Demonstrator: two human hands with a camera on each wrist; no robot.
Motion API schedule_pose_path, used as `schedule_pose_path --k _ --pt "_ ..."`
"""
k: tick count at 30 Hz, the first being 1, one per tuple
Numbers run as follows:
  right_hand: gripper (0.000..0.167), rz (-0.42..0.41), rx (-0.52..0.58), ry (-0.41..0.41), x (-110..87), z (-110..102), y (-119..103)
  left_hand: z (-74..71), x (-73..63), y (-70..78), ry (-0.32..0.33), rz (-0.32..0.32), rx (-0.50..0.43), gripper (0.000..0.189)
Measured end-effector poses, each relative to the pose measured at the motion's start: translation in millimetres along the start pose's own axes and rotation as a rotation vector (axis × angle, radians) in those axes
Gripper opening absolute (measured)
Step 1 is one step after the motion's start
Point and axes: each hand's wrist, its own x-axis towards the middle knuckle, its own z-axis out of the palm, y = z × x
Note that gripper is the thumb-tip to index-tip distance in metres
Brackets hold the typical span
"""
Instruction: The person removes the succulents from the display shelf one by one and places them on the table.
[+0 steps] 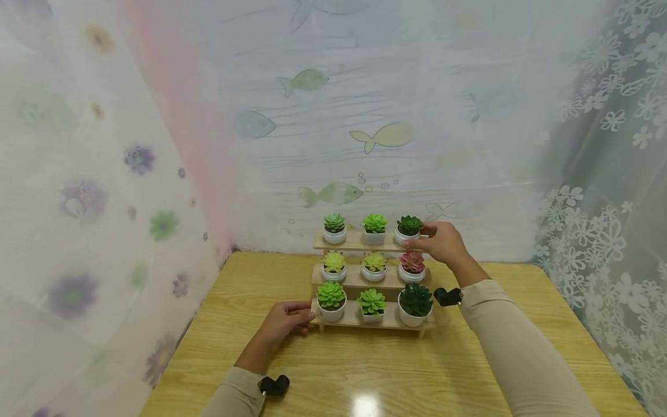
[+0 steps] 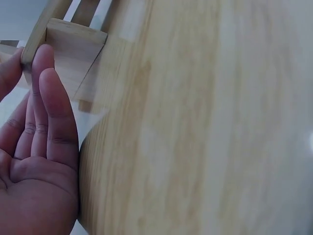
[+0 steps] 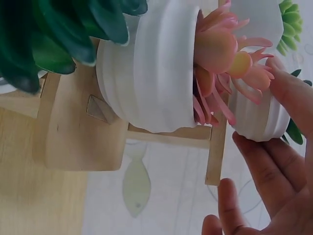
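Note:
A three-tier wooden plant stand (image 1: 333, 322) holds several small artificial succulents in white pots. My left hand (image 1: 285, 319) is at the left end of the bottom tier. In the left wrist view, the thumb (image 2: 9, 73) and fingers pinch that board's end (image 2: 30, 49) between them. My right hand (image 1: 443, 242) grips the white pot of a dark green succulent (image 1: 409, 225) at the right end of the top tier. Its thumb and fingertips touch opposite sides of the ridged pot (image 3: 259, 115) in the right wrist view. Just below sits a pink succulent (image 1: 413, 262).
The stand is on a wood-grain table (image 1: 365, 370). On the bottom tier, a larger dark green succulent (image 1: 416, 300) stands at the right and a bright green one (image 1: 331, 294) at the left. Behind hangs a fish-patterned curtain (image 1: 323, 133), with floral curtains at both sides.

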Motion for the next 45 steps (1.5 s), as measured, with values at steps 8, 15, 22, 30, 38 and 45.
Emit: schedule_pose_path --k 8,15,22,30,38,45 --pt "0.094 -0.004 -0.015 0.022 -2.4 -0.7 0.4 -0.9 -2.8 1.8 -0.008 0.010 0.016 0.052" --pt "0.095 -0.005 -0.003 0.032 -10.4 -2.9 0.1 -1.3 -3.6 1.6 -0.018 0.007 0.028 0.051" --pt "0.095 -0.015 0.010 0.044 -20.9 -7.9 1.3 -1.3 -4.7 0.3 -0.024 0.005 0.017 0.051" --pt "0.100 -0.008 0.049 0.075 -34.4 -13.3 -2.7 -1.3 -3.6 3.4 -0.017 -0.016 0.012 0.050" --pt "0.098 -0.010 0.050 0.093 -48.7 -12.3 -5.0 -1.1 -3.2 4.4 -0.007 -0.012 0.025 0.049" --pt "0.100 -0.018 0.092 0.091 -65.7 -11.8 -9.2 -0.9 -4.0 4.1 -0.007 -0.013 0.023 0.049"
